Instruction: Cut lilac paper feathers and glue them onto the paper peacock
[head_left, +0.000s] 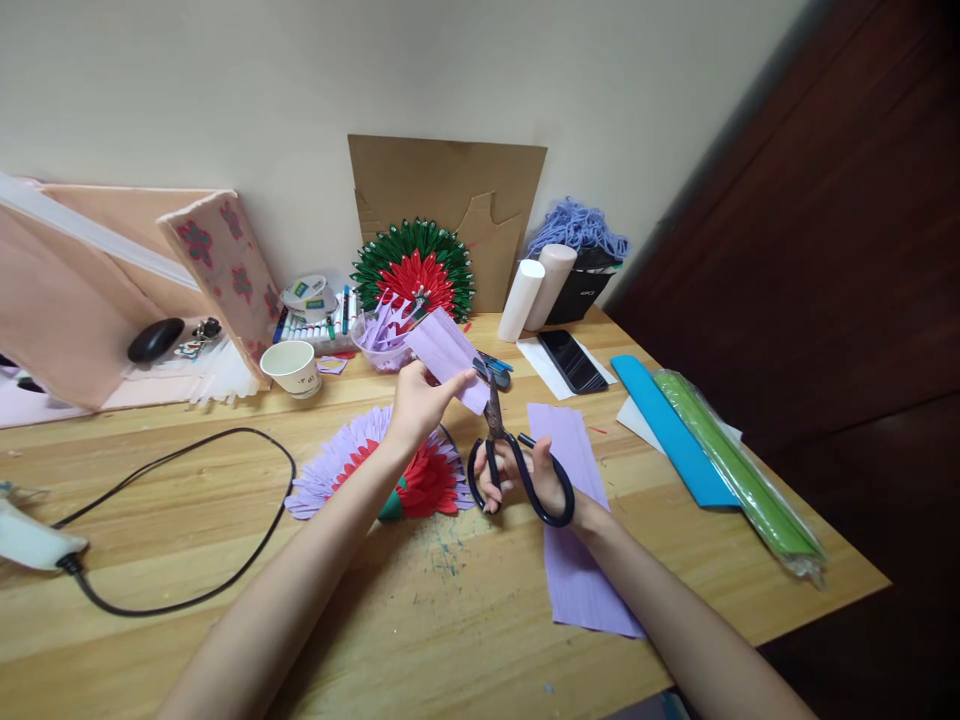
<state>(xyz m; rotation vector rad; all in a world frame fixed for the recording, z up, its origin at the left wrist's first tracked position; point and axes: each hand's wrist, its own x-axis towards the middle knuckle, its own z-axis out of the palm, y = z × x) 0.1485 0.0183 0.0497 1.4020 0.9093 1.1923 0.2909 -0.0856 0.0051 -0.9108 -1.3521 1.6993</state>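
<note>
Purple sheet point(581, 590): lying flat on the table point(450, 660), passing under the right forearm.
Right hand point(525, 478): closed round the black handles of the scissors, fingers through the loops.
Scissors point(495, 418): pointing away, with handles spread and blades at the right end of the purple strip; hard to tell whether biting in.
Paper flower point(435, 478): lying partly beneath the left forearm, purple round red.
Left hand point(424, 405): pinching the purple strip point(444, 345) between thumb and fingers, above the table.
Plastic wrapper point(802, 562): clear, filled with a green roll point(720, 435), just beside a blue sheet point(667, 425).
Paper cup point(289, 370): upright, showing a pale inner wall.
Clear bowl point(381, 360): heaped with purple scraps point(388, 322), some sticking up past the rim.
Marker tray point(311, 338): packed with a row of markers, bearing tape rolls point(307, 293) on top.
Pink box point(225, 245): open-sided, sheltering a black rounded object point(156, 341) and small trinkets point(199, 338).
Black box point(577, 297): standing near the wall, topped with blue yarn point(577, 228); contents hidden.
Cardboard point(450, 165): leaning against the wall, behind a green-and-red flower point(412, 260).
</note>
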